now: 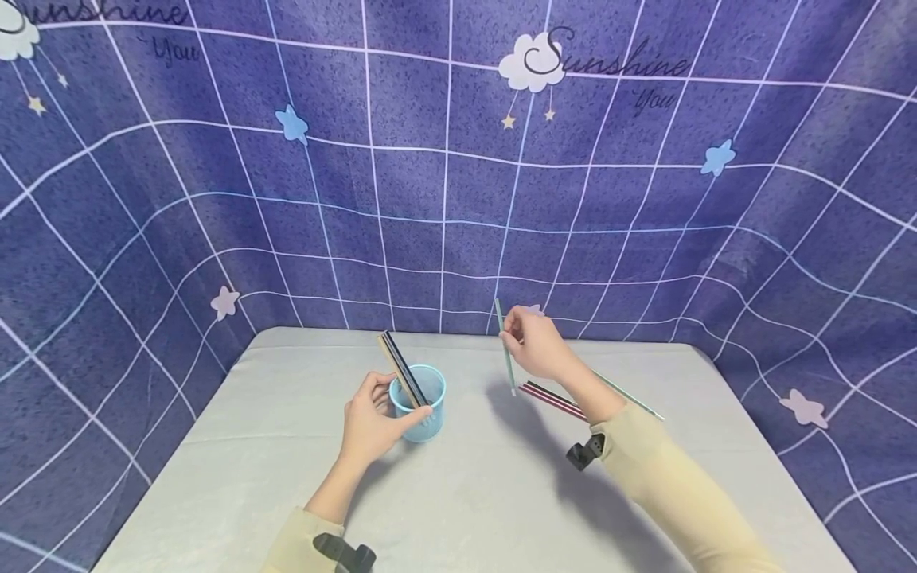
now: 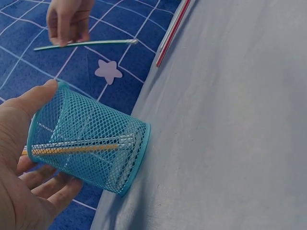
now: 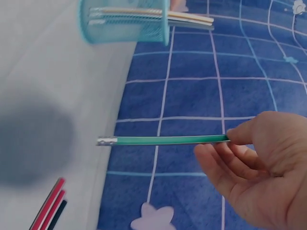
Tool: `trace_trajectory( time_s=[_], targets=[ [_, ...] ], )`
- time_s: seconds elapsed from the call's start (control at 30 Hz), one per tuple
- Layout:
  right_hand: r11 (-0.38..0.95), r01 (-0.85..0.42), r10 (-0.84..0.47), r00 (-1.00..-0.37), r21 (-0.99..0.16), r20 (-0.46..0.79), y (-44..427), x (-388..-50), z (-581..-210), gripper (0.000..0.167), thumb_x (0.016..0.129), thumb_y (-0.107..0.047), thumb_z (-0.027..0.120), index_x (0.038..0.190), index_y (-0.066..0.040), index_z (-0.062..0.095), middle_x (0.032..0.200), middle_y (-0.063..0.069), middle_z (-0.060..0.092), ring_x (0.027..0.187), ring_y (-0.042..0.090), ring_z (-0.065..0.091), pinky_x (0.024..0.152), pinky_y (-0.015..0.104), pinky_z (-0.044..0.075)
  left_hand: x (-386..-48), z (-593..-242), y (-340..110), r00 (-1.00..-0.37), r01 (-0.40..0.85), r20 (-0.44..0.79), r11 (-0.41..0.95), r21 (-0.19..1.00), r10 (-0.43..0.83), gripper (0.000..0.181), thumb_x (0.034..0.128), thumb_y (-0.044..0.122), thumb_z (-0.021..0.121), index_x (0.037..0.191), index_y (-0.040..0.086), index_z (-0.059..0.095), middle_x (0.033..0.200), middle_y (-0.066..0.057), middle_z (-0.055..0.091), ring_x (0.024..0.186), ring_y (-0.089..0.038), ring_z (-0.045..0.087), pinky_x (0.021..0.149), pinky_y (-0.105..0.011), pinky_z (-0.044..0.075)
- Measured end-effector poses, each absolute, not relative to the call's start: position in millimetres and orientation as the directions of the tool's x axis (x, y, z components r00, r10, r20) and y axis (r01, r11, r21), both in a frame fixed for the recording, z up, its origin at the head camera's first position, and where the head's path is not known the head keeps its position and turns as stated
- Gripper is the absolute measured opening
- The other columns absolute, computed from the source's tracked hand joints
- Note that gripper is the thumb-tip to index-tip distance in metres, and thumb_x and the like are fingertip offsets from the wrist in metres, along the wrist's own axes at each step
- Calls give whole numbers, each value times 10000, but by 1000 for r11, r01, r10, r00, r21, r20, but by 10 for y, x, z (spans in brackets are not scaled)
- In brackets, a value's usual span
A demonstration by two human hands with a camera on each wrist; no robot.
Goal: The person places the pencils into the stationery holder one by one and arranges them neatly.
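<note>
My left hand [image 1: 368, 426] grips a light-blue mesh pencil cup [image 1: 424, 430], its thumb at the rim and fingers round the far side. Inside the cup, several pencils [image 1: 398, 362], dark and tan, lean toward the left. My right hand [image 1: 539, 348] pinches a green pencil [image 3: 163, 140] between thumb and fingers, to the right of the cup and above the table. The pencil is nearly upright, with its silver-and-white eraser end downward. In the left wrist view the mesh cup [image 2: 96, 139] shows the pencils' lower ends through its wall.
Red and black pencils [image 1: 553, 400] lie on the pale cloth-covered table [image 1: 458, 501] below the right forearm, which partly hides them. Another green pencil [image 1: 634, 398] lies farther right. A blue gridded curtain [image 1: 408, 183] with stars and clouds surrounds the table at the back and sides.
</note>
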State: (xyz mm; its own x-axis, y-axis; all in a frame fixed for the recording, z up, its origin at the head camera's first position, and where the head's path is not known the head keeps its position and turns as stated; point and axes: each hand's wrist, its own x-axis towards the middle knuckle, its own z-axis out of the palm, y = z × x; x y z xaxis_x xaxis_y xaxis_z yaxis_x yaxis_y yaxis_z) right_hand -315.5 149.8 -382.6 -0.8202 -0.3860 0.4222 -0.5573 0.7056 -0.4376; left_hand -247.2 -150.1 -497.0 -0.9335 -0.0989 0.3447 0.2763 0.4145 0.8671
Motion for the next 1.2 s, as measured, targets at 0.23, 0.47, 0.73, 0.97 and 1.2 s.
trace_trajectory(
  time_s=[0.23, 0.47, 0.73, 0.97, 1.2],
  targets=[
    [634, -593, -358, -794, -496, 491, 1310, -3190, -3723, 83, 1033, -91, 657, 1015, -37, 596, 861, 80, 735, 743, 185, 716, 864, 499, 644, -2476, -4976, -1514, -931, 276, 349, 418, 866, -110, 711, 705, 295, 1018, 1217, 15, 613, 1339, -215, 731, 1217, -409, 733, 1034, -494, 632],
    [537, -637, -325, -761, -553, 561, 1121, -3150, -3630, 93, 1049, -84, 649, 1062, -21, 581, 960, 125, 753, 870, 271, 778, 758, 357, 691, -2480, -4970, -1497, -931, 278, 350, 421, 864, -102, 716, 704, 307, 1019, 1214, 17, 608, 1369, -215, 715, 1248, -413, 717, 1040, -497, 629],
    [450, -703, -373, -708, -550, 600, 922, -3114, -3683, 103, 1055, -88, 657, 1064, -23, 577, 1007, 128, 766, 918, 245, 788, 836, 273, 695, -2460, -4983, -1488, -932, 277, 350, 429, 860, -99, 712, 710, 298, 1015, 1218, 16, 603, 1370, -232, 709, 1236, -427, 719, 1026, -519, 631],
    [407, -714, -401, -700, -570, 590, 788, -3136, -3745, 95, 1049, -65, 659, 1050, -26, 573, 1009, 139, 750, 914, 243, 795, 864, 246, 685, -2461, -4963, -1504, -934, 277, 345, 424, 862, -91, 728, 715, 312, 1015, 1233, 12, 602, 1357, -231, 716, 1235, -428, 719, 1029, -524, 631],
    [406, -694, -464, -717, -595, 519, 652, -3166, -3844, 87, 1053, -76, 654, 1040, -34, 579, 988, 130, 762, 897, 233, 792, 776, 176, 667, -2462, -4948, -1496, -931, 289, 355, 412, 864, -92, 719, 710, 288, 1018, 1232, 16, 604, 1324, -230, 732, 1221, -418, 729, 1018, -508, 639]
  ],
)
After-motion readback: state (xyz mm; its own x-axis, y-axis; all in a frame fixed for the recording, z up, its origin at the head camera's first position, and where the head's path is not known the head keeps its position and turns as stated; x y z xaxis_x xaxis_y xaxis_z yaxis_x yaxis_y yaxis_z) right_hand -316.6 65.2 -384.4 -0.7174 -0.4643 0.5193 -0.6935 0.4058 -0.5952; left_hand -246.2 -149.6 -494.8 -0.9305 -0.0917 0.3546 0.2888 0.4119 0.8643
